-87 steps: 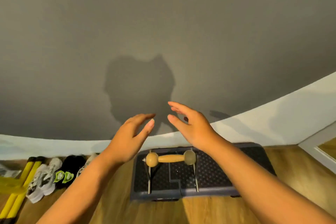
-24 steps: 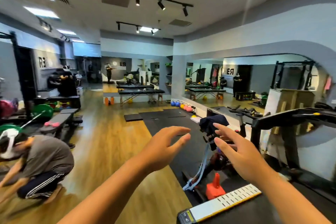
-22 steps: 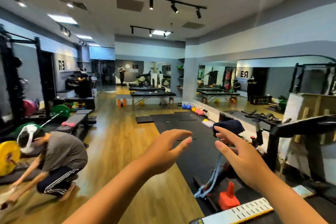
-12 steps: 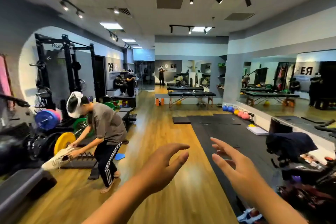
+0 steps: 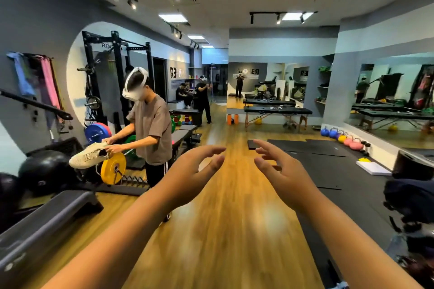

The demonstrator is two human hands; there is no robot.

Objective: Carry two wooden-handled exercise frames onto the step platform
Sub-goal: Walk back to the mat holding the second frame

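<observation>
A dark grey step platform (image 5: 54, 213) sits on the floor at left.

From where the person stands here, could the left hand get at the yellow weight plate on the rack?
Probably not without walking. The left hand hangs open over bare wooden floor, and the yellow weight plate sits well off to its left, beside a person in a grey t-shirt holding a shoe.

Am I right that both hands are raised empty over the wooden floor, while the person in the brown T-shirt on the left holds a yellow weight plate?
Not quite. In the head view that person holds a beige shoe; the yellow weight plate stands below it. The left hand and right hand are indeed raised empty over the wooden floor.
</observation>
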